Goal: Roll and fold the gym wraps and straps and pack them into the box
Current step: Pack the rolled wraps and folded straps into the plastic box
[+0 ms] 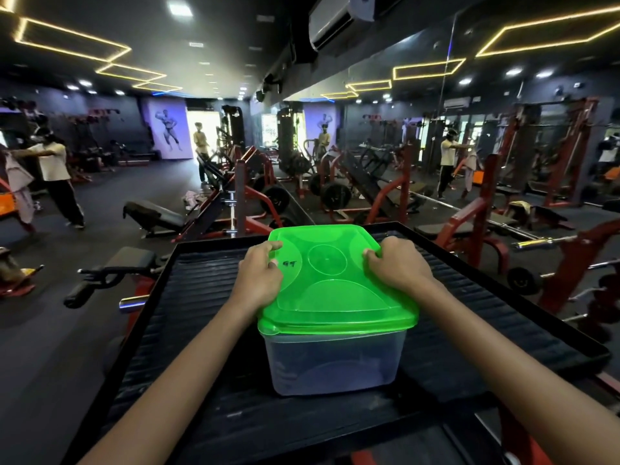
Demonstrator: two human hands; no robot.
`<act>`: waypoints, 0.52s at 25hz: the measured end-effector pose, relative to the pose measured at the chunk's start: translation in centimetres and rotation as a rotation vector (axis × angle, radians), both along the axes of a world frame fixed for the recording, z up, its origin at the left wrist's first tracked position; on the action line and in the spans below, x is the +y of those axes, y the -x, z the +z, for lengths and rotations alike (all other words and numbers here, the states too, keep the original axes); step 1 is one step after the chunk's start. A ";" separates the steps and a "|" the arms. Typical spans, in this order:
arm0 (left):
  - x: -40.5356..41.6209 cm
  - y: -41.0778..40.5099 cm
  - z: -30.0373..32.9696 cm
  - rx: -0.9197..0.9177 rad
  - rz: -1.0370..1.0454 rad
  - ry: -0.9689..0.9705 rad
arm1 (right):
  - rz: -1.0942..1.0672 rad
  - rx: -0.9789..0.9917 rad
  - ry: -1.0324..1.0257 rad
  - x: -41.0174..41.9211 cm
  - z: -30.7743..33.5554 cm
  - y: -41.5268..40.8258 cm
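Note:
A clear plastic box (333,362) stands on a black ribbed platform (486,317), closed under a bright green lid (335,286). My left hand (260,276) grips the lid's left edge, fingers curled on top. My right hand (397,266) grips the lid's far right edge, fingers curled over the rim. Through the cloudy box wall I make out only dark shapes, too blurred to name. No wraps or straps lie in the open.
The platform has a raised rim and drops off to the gym floor at the left. Red-framed machines and benches (235,203) stand beyond it, and a mirror wall (469,146) runs along the right. People (53,172) stand far off at the left.

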State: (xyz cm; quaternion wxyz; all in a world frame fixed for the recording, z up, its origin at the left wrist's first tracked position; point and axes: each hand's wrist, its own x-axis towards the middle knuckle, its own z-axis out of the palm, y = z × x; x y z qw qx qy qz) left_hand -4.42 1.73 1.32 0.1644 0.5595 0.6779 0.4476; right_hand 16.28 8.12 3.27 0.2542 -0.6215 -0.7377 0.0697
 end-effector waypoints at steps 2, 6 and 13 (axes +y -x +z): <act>-0.2 0.2 -0.1 -0.072 0.042 -0.099 | -0.002 -0.030 -0.025 0.1 0.4 0.1; -0.6 1.0 -1.0 -0.264 0.107 -0.206 | 0.032 -0.131 -0.076 0.3 0.5 0.9; -0.8 0.0 -0.1 0.057 0.066 -0.062 | 0.016 -0.126 -0.076 0.7 -0.8 0.6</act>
